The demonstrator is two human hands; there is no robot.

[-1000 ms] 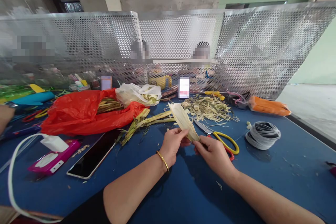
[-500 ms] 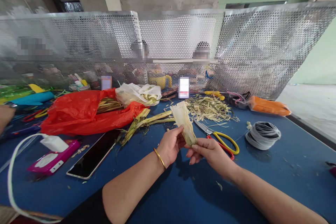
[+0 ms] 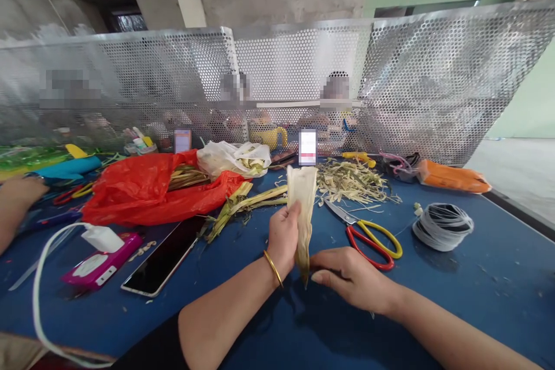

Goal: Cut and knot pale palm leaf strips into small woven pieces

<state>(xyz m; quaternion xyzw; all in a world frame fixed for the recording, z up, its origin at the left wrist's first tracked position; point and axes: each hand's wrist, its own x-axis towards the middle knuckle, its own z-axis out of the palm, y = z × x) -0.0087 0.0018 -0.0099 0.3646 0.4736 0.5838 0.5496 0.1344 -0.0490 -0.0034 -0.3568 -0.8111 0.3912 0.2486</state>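
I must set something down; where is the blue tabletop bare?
Between left forearm and right forearm; between left forearm and flat phone; below the grey coil, apart from specks. Crowded: the far side, with red bag, shredded pile and orange packet.

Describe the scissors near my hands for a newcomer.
On the blue table, find the heap of pale scraps. Nearer you lie the scissors, one loop red, one yellow. Unlike similar loops at far left, these sit just beyond the right hand.

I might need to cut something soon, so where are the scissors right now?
In the head view, the scissors lie on the blue table, right of centre, between the strip pile and the right hand.
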